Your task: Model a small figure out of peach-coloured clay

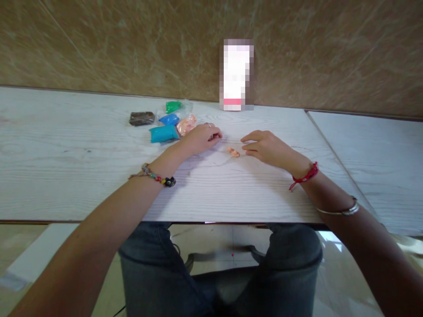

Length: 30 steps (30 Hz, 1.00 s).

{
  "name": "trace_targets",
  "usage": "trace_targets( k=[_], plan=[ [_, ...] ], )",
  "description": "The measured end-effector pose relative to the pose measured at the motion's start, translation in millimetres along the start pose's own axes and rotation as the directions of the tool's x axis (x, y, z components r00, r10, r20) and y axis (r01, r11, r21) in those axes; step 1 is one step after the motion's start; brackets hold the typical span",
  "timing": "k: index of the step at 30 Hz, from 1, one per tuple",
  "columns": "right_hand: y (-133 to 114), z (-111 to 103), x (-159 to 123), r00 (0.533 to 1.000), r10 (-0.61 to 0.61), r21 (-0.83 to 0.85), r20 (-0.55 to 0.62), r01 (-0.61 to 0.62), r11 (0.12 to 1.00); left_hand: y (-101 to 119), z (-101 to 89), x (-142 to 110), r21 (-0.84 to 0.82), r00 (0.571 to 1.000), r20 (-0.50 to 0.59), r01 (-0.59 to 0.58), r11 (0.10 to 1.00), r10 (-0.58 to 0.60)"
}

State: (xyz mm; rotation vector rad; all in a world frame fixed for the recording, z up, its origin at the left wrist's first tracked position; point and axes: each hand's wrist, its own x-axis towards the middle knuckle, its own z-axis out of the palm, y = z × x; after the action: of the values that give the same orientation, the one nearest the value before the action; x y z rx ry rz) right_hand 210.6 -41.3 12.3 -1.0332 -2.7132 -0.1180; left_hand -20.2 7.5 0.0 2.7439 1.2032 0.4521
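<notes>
Two small twisted bits of peach modelling clay point(233, 152) lie on the white wood-grain table point(211, 193) between my hands. My right hand point(264, 147) is just right of them, palm down, its fingers apart and holding nothing. To their upper left, my left hand point(205, 136) rests with its fingers curled in; whatever may be in them is hidden. Beside the left hand lies a clear packet of peach clay point(187, 125), partly behind its wrist. Next to that are a turquoise packet point(164, 133), a blue packet point(169, 119), a green packet point(173, 106) and a brown packet point(142, 118).
A blurred-out bright upright panel point(236, 75) leans against the brown marbled wall point(132, 48) at the table's back. A seam point(337, 154) crosses the table on the right. My legs in jeans point(158, 273) are below the front edge.
</notes>
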Motion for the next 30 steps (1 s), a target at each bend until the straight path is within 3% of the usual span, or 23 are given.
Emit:
trace_targets(
  k=[5, 9, 14, 21, 23, 27, 30],
  plan=[
    [-0.5, -3.8, 1.5, 0.988, 0.106, 0.195, -0.112, -0.082, 0.977, -0.4, 0.0, -0.5, 0.008, 1.000, 0.012, -0.014, 1.000, 0.014],
    [-0.5, -0.9, 2.3, 0.979, 0.185, 0.282, -0.088, -0.153, 0.947, -1.0, 0.0, -1.1, 0.015, 0.999, 0.024, -0.036, 0.999, 0.035],
    [5.6, 1.4, 0.9, 0.987, 0.156, 0.383, 0.029, -0.155, 0.911, -2.1, 1.2, -1.8, 0.004, 0.999, 0.013, -0.053, 0.999, 0.053],
    [1.6, -0.5, 2.0, 0.994, 0.105, 0.344, 0.029, -0.109, 0.932, -1.5, 0.4, -1.5, -0.017, 0.999, 0.010, -0.035, 0.999, 0.035],
    [-0.3, -0.6, 2.3, 0.995, 0.104, 0.336, 0.006, -0.100, 0.936, -0.2, -0.3, -1.5, -0.060, 1.000, 0.006, -0.027, 0.998, 0.027],
    [-6.9, -3.6, 2.5, 0.977, 0.156, 0.339, -0.147, -0.098, 0.936, 6.7, -3.4, -2.7, -0.293, 0.999, 0.054, 0.011, 0.956, 0.005],
    [-15.0, -5.4, 3.8, 0.973, 0.115, 0.312, -0.200, -0.048, 0.949, 12.7, -6.7, -4.2, -0.410, 0.994, 0.106, 0.016, 0.912, 0.031]
  ],
)
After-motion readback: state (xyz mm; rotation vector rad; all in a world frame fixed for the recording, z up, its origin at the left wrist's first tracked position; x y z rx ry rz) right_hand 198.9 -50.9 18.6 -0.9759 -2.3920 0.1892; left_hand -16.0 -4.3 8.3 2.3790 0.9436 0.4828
